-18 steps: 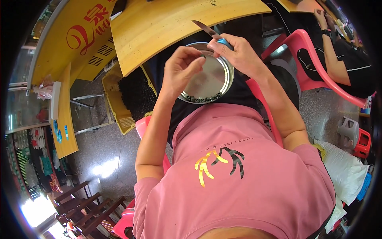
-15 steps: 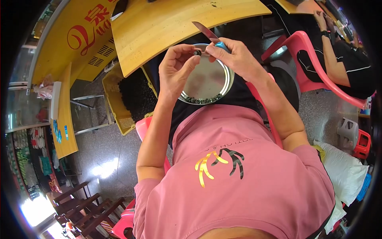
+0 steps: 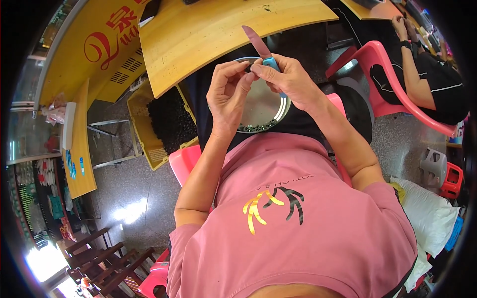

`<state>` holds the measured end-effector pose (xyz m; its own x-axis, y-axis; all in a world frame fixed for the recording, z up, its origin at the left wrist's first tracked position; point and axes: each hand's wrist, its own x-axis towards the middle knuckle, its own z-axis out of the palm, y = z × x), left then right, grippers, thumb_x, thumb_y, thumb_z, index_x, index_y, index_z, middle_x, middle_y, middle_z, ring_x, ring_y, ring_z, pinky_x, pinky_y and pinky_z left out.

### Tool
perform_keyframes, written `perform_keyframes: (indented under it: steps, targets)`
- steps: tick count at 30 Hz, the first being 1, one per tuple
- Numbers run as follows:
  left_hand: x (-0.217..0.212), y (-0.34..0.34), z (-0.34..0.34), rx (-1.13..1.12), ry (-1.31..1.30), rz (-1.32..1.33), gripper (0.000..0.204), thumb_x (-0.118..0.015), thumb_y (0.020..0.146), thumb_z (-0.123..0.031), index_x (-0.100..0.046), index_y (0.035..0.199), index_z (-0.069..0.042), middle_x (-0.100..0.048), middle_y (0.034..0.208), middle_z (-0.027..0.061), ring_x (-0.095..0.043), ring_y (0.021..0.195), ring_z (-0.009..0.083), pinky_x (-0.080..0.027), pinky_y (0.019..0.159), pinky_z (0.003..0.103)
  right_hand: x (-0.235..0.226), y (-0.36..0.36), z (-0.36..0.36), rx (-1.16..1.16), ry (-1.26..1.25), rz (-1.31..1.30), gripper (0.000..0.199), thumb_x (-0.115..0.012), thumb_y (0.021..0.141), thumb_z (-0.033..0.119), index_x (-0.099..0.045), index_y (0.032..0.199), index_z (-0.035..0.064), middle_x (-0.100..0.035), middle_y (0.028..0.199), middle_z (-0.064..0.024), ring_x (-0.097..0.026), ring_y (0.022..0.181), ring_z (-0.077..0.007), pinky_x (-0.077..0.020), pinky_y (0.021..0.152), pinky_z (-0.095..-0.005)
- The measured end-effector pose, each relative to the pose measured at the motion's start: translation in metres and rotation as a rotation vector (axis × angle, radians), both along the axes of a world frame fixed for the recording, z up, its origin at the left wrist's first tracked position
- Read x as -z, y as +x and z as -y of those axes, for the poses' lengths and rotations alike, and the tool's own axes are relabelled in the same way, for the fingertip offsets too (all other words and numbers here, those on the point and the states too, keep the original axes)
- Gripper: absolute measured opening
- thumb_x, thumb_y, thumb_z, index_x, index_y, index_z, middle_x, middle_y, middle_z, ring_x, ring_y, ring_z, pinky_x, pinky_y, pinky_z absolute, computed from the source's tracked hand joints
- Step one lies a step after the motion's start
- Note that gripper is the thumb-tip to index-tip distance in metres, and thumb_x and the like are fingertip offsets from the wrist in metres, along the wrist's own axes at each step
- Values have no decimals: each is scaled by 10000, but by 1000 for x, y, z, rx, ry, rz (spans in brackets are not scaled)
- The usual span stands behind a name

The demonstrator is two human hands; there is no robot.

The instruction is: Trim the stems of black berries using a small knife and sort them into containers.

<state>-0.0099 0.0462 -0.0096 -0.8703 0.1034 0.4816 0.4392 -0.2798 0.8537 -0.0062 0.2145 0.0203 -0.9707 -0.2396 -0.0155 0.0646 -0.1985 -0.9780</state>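
A yellow plastic crate (image 3: 158, 130) of dark pieces sits on the floor at left. The left hand (image 3: 227, 97) has its fingertips pinched together over a round shiny metal tray (image 3: 266, 107) on the lap; what it pinches is too small to tell. The right hand (image 3: 288, 79) grips a small blue-handled knife (image 3: 263, 49), blade up, the handle mostly hidden.

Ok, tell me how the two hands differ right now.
The right hand grips a small knife, blade pointing up and away; the left hand holds no tool, its fingertips pinched together at something too small to see. Both hover, fingertips meeting, over the round metal tray on the lap.
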Motion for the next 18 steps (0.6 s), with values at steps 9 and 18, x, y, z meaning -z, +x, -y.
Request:
perform_keyframes:
  steps: [9,18]
  targets:
    - [-9,-1,3,75,35,155,190,-684,923,0,-625,1103,12,-639,1008,31,-601,875,97,-511,766,246,-10,-2,-9,3,53,-26,238,-749,908,258,-688,1035,66,-510,694,91,-386,549,7,-257,474,-177]
    - [-14,2,3,120,-2,175,228,-674,934,-11,-621,1154,23,-645,1028,47,-594,871,96,-507,795,247,-11,1,-5,12,-28,-17,251,-758,899,217,-686,1076,54,-544,711,75,-424,576,-5,-292,498,-185]
